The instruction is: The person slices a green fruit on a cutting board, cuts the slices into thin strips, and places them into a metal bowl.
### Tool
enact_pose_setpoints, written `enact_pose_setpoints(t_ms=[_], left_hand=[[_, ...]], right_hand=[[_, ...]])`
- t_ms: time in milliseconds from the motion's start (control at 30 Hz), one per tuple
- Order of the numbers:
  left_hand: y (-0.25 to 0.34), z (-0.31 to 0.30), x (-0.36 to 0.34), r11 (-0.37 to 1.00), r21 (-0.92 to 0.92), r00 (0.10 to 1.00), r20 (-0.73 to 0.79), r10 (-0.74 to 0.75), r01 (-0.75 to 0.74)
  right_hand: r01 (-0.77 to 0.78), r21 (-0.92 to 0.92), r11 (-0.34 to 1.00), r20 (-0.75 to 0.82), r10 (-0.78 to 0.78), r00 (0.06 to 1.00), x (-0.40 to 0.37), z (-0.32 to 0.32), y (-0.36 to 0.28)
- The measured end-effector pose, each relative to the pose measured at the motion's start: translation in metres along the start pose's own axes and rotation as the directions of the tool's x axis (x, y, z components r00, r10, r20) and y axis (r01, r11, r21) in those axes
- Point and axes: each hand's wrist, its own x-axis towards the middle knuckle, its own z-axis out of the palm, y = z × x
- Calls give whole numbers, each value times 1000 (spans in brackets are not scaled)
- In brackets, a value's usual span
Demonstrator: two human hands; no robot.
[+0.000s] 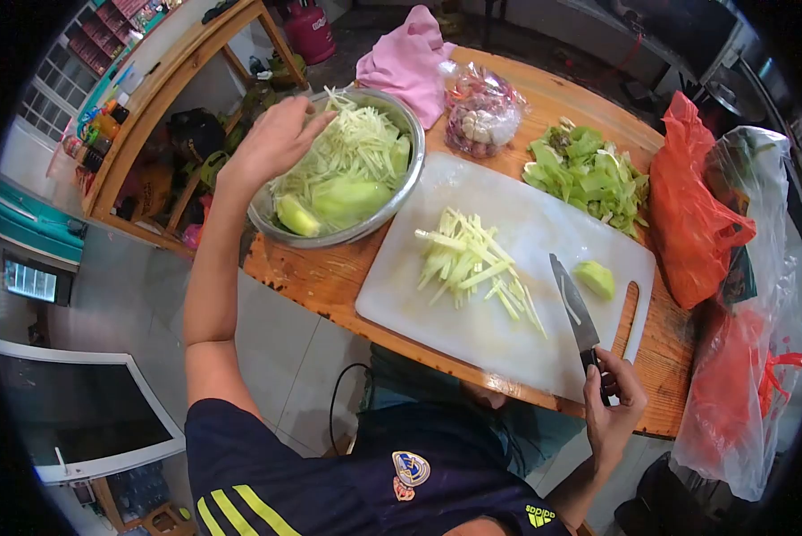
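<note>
Mostly, right hand (pixel 614 397) hides handle of knife (pixel 572 308).

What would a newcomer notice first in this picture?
The steel bowl heaped with pale green strips, at the far left of the table, with the left hand over it. Next, the white cutting board in the middle with more strips, and the knife the right hand holds at its right edge.

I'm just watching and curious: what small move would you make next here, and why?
Probably bring the left hand from the bowl to the board and gather the strips there. The bowl already holds similar strips, a loose pile lies on the board, and the right hand holds the knife just beside it, blade clear of the pile.
</note>
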Motion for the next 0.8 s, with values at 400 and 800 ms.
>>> enact_pose_setpoints(t_ms=[400, 800], left_hand=[[12, 41, 27, 968, -235, 997, 26, -77, 81], [0, 19, -3, 992, -5, 958, 258, 124, -127]], right_hand=[[-33, 19, 999, 0, 33, 999, -3, -2, 1], [-38, 22, 999, -18, 38, 999, -6, -4, 6]])
